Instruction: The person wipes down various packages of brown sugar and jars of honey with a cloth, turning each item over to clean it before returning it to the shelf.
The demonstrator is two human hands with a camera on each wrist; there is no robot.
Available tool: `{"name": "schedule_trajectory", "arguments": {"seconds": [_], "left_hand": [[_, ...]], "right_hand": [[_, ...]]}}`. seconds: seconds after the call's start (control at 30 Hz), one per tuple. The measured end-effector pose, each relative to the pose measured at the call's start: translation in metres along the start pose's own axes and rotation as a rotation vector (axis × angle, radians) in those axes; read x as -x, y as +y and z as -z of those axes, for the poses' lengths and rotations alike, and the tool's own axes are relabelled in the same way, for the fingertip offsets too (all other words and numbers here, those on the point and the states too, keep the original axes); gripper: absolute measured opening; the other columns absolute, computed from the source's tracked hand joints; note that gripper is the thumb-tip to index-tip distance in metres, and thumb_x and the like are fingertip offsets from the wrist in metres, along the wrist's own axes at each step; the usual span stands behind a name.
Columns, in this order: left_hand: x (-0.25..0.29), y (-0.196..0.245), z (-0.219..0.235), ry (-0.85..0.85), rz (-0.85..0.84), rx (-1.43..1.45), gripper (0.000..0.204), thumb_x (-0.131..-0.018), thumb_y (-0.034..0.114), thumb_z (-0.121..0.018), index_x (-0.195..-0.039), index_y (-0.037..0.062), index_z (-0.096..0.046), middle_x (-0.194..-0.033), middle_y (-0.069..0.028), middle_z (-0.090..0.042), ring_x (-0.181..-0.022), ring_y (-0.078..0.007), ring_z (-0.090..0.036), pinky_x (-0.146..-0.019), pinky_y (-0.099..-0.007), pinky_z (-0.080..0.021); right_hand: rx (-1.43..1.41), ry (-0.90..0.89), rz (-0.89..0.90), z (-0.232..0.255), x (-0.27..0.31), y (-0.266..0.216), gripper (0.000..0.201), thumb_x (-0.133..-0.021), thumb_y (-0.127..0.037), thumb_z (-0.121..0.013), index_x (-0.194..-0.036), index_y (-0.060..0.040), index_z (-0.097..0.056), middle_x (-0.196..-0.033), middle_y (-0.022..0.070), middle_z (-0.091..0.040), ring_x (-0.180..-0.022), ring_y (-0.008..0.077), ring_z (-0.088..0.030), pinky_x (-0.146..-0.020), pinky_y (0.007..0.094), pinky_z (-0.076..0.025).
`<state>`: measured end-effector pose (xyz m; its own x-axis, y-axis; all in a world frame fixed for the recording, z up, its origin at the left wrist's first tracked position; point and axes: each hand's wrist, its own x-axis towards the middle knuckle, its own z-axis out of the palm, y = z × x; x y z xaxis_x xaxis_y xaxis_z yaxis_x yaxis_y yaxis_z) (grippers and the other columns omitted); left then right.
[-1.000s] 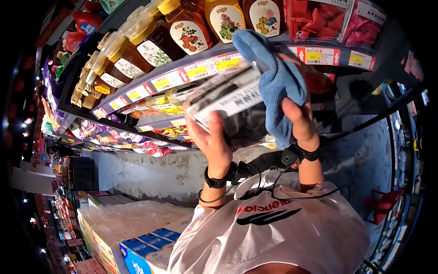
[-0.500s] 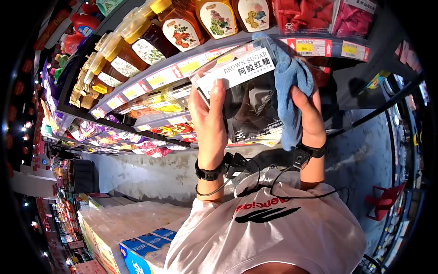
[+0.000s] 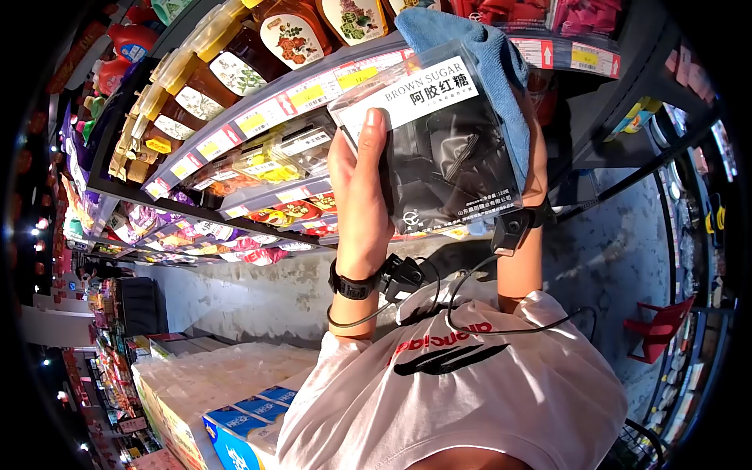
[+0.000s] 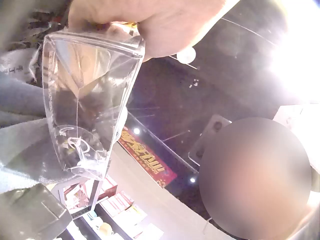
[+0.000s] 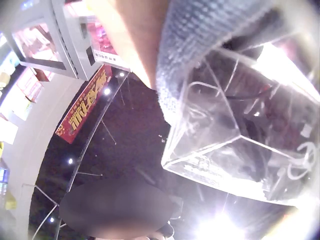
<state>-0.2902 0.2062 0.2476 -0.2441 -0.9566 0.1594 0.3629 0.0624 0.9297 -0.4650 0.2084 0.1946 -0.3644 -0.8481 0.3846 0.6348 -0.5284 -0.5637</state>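
A clear plastic package of brown sugar (image 3: 450,149) with a white label is held up before the shelf. My left hand (image 3: 362,196) grips its left side, thumb over the front. Behind its right side, a blue cloth (image 3: 478,47) covers the top and right edge; my right hand (image 3: 535,160) is mostly hidden behind package and cloth. In the left wrist view, the clear base of the package (image 4: 85,105) hangs below my left hand (image 4: 160,22). The right wrist view has the package (image 5: 240,140) against the cloth (image 5: 195,45), beside my right hand (image 5: 135,35).
Honey bottles (image 3: 291,35) line the upper shelf above a price-tag rail (image 3: 305,98). More packets (image 3: 266,166) fill the tiers beneath. Boxed goods (image 3: 243,423) are stacked at the lower left, and a red chair (image 3: 658,329) stands on the floor at the right.
The package has turned from a blurred tilt to face the camera, then moved slightly closer. My right thumb has gone from the front of the cloth to out of sight behind the package.
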Motion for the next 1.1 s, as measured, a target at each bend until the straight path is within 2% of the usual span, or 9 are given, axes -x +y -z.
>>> {"name": "schedule_trajectory", "arguments": {"seconds": [0.17,0.2,0.23,0.33,0.4,0.77,0.83,1.03,1.1], "left_hand": [[-0.002,-0.003,0.001,0.033,-0.016,0.025,0.043,-0.099,0.024,-0.056,-0.133,-0.0026,-0.050,-0.140,-0.0118,-0.052,-0.133,-0.0185,-0.045,-0.113,-0.0326,-0.031],[-0.004,-0.005,0.001,-0.044,-0.118,0.083,0.034,-0.100,0.027,-0.058,-0.119,-0.0011,-0.057,-0.114,-0.0027,-0.061,-0.101,-0.0070,-0.054,-0.092,-0.0246,-0.041],[-0.004,-0.005,0.001,-0.042,-0.120,0.085,0.034,-0.100,0.027,-0.058,-0.119,-0.0011,-0.057,-0.114,-0.0027,-0.061,-0.101,-0.0070,-0.054,-0.092,-0.0246,-0.041],[-0.005,0.001,0.000,-0.105,-0.171,0.079,0.034,-0.100,0.027,-0.057,-0.119,-0.0013,-0.057,-0.113,-0.0026,-0.061,-0.102,-0.0071,-0.054,-0.093,-0.0251,-0.041],[-0.003,0.005,-0.002,0.023,-0.077,0.014,0.044,-0.099,0.025,-0.057,-0.133,-0.0004,-0.052,-0.137,-0.0091,-0.054,-0.130,-0.0163,-0.047,-0.110,-0.0316,-0.033],[-0.014,0.004,0.007,0.076,-0.369,0.042,0.053,-0.100,0.036,-0.050,-0.142,0.0035,-0.046,-0.139,-0.0073,-0.051,-0.121,-0.0167,-0.053,-0.100,-0.0317,-0.043],[-0.023,0.004,0.004,-0.127,-0.427,0.189,0.058,-0.100,0.036,-0.048,-0.144,-0.0020,-0.040,-0.132,-0.0142,-0.054,-0.123,-0.0176,-0.049,-0.105,-0.0336,-0.037],[-0.039,-0.002,-0.001,0.036,-0.502,-0.162,0.056,-0.103,0.031,-0.041,-0.146,-0.0047,-0.036,-0.144,-0.0169,-0.046,-0.132,-0.0221,-0.043,-0.113,-0.0357,-0.026],[-0.046,-0.004,-0.002,0.060,-0.759,-0.244,0.049,-0.103,0.024,-0.039,-0.145,-0.0026,-0.037,-0.150,-0.0166,-0.038,-0.140,-0.0254,-0.032,-0.116,-0.0393,-0.018]], "right_hand": [[0.118,0.010,0.047,-0.003,0.019,-0.007,0.040,-0.097,-0.016,-0.059,-0.136,-0.0065,-0.055,-0.131,0.0070,-0.057,-0.116,0.0142,-0.058,-0.096,0.0259,-0.046],[0.112,0.077,0.022,-0.008,0.020,-0.009,0.040,-0.097,-0.016,-0.059,-0.135,-0.0063,-0.055,-0.131,0.0070,-0.057,-0.116,0.0143,-0.058,-0.096,0.0259,-0.046],[0.105,0.144,-0.002,-0.011,0.022,-0.010,0.040,-0.096,-0.016,-0.060,-0.135,-0.0060,-0.055,-0.131,0.0071,-0.057,-0.115,0.0145,-0.058,-0.097,0.0259,-0.046],[0.051,0.154,-0.002,-0.012,0.029,-0.011,0.042,-0.095,-0.016,-0.062,-0.135,-0.0059,-0.054,-0.129,0.0072,-0.058,-0.113,0.0145,-0.059,-0.095,0.0261,-0.047],[-0.002,0.148,-0.019,-0.011,0.029,-0.010,0.044,-0.095,-0.016,-0.062,-0.137,-0.0058,-0.052,-0.128,0.0071,-0.059,-0.112,0.0143,-0.060,-0.094,0.0264,-0.048],[-0.035,-0.117,-0.135,0.035,0.031,-0.003,0.068,-0.087,-0.032,-0.073,-0.141,-0.0041,-0.043,-0.119,0.0086,-0.064,-0.108,0.0168,-0.062,-0.095,0.0307,-0.050],[-0.063,-0.123,-0.173,0.039,0.031,0.004,0.067,-0.087,-0.032,-0.072,-0.141,-0.0041,-0.044,-0.119,0.0084,-0.064,-0.107,0.0167,-0.062,-0.095,0.0307,-0.049],[-0.285,-0.281,-0.313,0.051,0.047,0.018,0.063,-0.088,-0.033,-0.070,-0.139,-0.0040,-0.046,-0.121,0.0077,-0.063,-0.107,0.0161,-0.062,-0.096,0.0307,-0.048],[-0.361,-0.368,-0.384,0.058,0.053,0.019,0.062,-0.089,-0.034,-0.069,-0.139,-0.0039,-0.047,-0.121,0.0075,-0.062,-0.107,0.0160,-0.061,-0.096,0.0307,-0.048]]}}
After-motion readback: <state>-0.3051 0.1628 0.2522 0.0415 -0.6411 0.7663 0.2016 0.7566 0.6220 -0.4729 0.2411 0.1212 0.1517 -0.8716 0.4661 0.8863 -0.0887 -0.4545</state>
